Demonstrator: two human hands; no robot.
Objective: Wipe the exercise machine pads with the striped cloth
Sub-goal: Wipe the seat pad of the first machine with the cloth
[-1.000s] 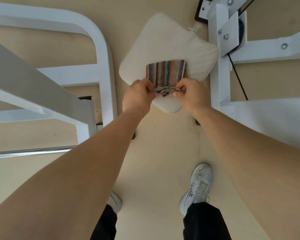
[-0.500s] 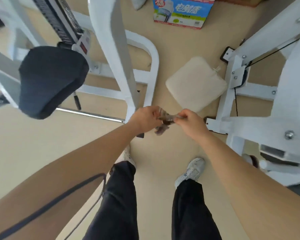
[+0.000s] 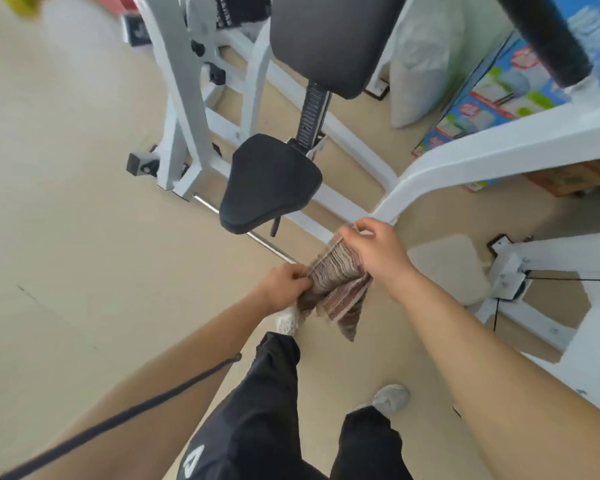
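Note:
The striped cloth [image 3: 336,285] hangs bunched between both hands at mid-frame, above the floor. My left hand [image 3: 283,287] pinches its lower left edge. My right hand [image 3: 373,251] grips its upper right corner. Just beyond the hands sits the black seat pad [image 3: 269,181] of the exercise machine, and above it the black back pad [image 3: 329,39] on its ribbed post. A black roller pad [image 3: 548,36] crosses the top right corner. The cloth touches no pad.
White machine frame tubes [image 3: 465,168] curve past my right hand. A cream cushion [image 3: 451,268] lies on the floor to the right, beside a white cable bracket [image 3: 506,271]. Colourful boxes [image 3: 499,84] and a white sack [image 3: 416,64] stand at the back right. A chrome bar [image 3: 267,242] runs under the seat.
The cloth was lifted off the cream cushion and carried up between both hands. My view swung up and left, bringing the black seat and back pads into sight. The cloth is now spread wider.

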